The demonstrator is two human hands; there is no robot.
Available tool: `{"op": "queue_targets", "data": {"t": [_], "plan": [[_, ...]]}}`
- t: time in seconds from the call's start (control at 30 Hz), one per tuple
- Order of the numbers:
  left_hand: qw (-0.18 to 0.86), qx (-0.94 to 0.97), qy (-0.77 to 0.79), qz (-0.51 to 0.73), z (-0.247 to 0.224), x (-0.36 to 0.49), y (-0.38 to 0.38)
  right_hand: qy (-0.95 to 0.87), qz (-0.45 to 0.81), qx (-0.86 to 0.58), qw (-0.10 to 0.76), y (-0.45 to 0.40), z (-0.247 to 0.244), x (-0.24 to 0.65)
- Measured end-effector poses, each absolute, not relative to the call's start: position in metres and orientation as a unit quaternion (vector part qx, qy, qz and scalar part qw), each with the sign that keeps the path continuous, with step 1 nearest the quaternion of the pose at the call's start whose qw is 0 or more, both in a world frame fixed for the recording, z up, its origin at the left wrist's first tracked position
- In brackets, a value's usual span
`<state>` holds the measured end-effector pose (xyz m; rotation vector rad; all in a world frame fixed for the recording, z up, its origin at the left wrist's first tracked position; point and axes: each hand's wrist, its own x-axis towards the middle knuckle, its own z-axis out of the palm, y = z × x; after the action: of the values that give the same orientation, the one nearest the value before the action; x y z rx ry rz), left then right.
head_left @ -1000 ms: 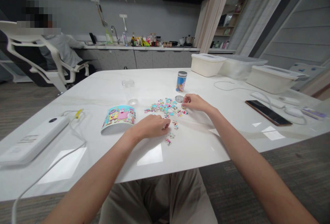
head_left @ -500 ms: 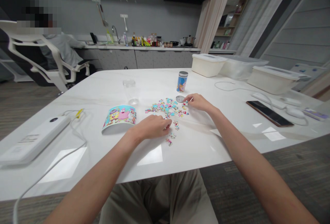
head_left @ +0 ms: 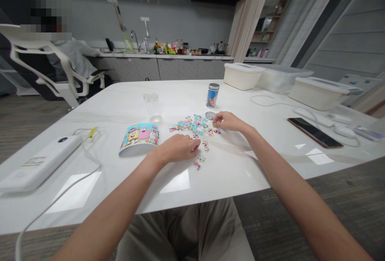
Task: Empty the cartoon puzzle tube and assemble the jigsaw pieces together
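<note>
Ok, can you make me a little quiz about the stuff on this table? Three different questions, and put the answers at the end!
1. True or false: the blue can stands upright.
2. Which is nearest the right hand?
A) the phone
B) the jigsaw pieces
C) the clear jar
3. Fill in the missing word: the curved picture sits to the ____ of the left hand.

Key:
1. True
2. B
3. left
</note>
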<state>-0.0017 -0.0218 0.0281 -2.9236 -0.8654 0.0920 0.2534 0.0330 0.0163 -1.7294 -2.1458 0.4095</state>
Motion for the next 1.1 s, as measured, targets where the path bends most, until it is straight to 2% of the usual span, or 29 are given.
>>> {"op": "queue_targets", "data": {"t": [0.23,0.4,0.7,0.9,1.1], "plan": [[0.045,-0.957,-0.284,0.033,0.029,-0.001,-0.022,-0.788,0.161,-0.564,0.188,0.035,0.010,0.251],[0.047,-0.958,-0.282,0.028,0.029,-0.002,-0.023,-0.833,0.103,-0.489,0.238,0.034,0.001,0.236],[0.045,-0.958,-0.282,0.030,0.028,-0.001,-0.022,-0.847,0.092,-0.487,0.194,0.032,-0.005,0.231],[0.044,-0.956,-0.288,0.035,0.028,-0.001,-0.022,-0.867,0.065,-0.450,0.202,0.034,-0.007,0.234],[0.046,-0.957,-0.285,0.031,0.028,-0.001,-0.021,-0.850,0.054,-0.482,0.208,0.035,-0.009,0.237]]}}
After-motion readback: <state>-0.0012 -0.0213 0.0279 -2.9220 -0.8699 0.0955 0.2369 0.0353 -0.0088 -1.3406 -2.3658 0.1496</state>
